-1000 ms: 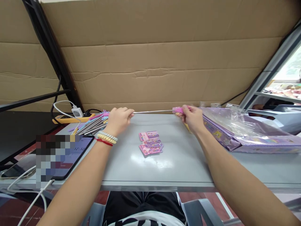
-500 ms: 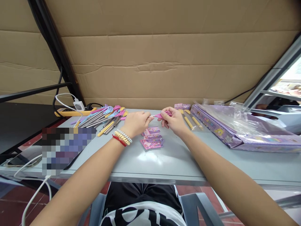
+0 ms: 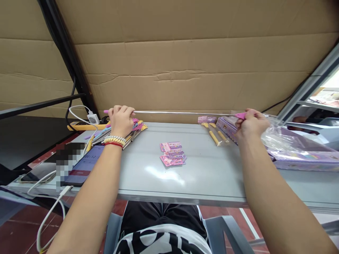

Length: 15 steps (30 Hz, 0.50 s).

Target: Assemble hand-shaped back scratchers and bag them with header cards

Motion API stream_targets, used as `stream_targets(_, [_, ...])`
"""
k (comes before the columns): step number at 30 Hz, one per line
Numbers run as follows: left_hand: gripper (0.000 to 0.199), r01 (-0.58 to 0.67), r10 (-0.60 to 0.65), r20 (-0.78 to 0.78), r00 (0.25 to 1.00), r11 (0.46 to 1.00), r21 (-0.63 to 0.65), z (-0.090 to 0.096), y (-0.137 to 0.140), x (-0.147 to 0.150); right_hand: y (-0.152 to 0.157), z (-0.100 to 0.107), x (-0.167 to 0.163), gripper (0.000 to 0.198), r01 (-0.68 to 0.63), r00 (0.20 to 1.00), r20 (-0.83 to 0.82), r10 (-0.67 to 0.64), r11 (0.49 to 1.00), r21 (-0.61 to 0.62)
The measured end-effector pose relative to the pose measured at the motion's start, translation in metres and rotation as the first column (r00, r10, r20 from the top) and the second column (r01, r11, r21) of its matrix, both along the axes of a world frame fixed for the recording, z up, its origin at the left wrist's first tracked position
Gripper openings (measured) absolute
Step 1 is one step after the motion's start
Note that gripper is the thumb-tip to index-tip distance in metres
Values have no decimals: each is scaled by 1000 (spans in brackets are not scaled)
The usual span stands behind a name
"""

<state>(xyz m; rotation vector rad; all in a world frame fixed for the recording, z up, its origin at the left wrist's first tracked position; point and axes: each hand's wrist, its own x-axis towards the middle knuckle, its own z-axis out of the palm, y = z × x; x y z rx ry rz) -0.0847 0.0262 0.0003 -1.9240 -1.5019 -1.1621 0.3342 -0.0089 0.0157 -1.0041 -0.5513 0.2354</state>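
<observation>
A telescopic back scratcher (image 3: 182,113) with pink ends is stretched out level between my hands, its thin metal rod pulled long above the back of the table. My left hand (image 3: 122,118) is wrapped round the pink handle end, over a pile of back scratchers (image 3: 136,128) in pink, yellow and blue. At the other end, my right hand (image 3: 251,121) grips the pink claw head, partly hidden by the fingers, in front of the purple box. Small pink printed cards (image 3: 172,155) lie in a loose stack on the table between my arms.
Two yellow back scratchers (image 3: 213,135) in clear bags lie at the back right. Beside them is a purple box (image 3: 299,164) with clear plastic bags (image 3: 283,135) on it. A phone (image 3: 79,173), white cable (image 3: 39,225) and yellow power strip (image 3: 87,126) are at left.
My hands have moved far apart, left hand to the left and right hand to the right. The back scratcher's rod has been drawn out from short to long.
</observation>
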Motion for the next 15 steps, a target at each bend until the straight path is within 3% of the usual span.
stream_targets(3, [27,-66,64,79,995,998,20,-1,2,-10,-5,3,20,24,160,969,-191,-157,987,1])
stream_targets(6, [28,-127,122,116,986,991,39,-3,3,-12,-9,5,26,27,244,950,-205,-235,970,22])
stream_targets(11, [28,-61,63,28,998,996,-68,-4,2,-8,-12,6,24,21,169,939,-289,-184,983,-78])
stream_targets(15, [28,-21,14,-42,999,986,-164,-2,0,-10,-8,3,28,17,181,939,-262,-223,968,-174])
